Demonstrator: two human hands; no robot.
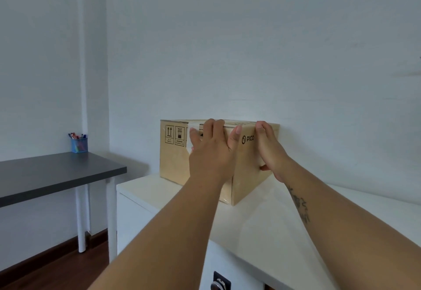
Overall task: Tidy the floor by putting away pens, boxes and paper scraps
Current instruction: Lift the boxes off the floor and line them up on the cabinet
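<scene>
A brown cardboard box [174, 159] with printed handling symbols and a logo stands on top of a white cabinet [262, 221], close to the wall. My left hand [211, 150] lies flat against the box's near corner, fingers hooked over its top edge. My right hand [270, 150] presses on the box's right face, fingertips on the top edge and thumb against the side. Both hands hold the box between them. A blue mesh pen holder [79, 144] with several pens stands on the far corner of a dark desk.
The dark grey desk [50, 173] on white legs stands left of the cabinet, with a narrow gap between them. Brown wooden floor [57, 271] shows below the desk. A round lock [219, 284] sits on the cabinet front. White walls enclose the corner.
</scene>
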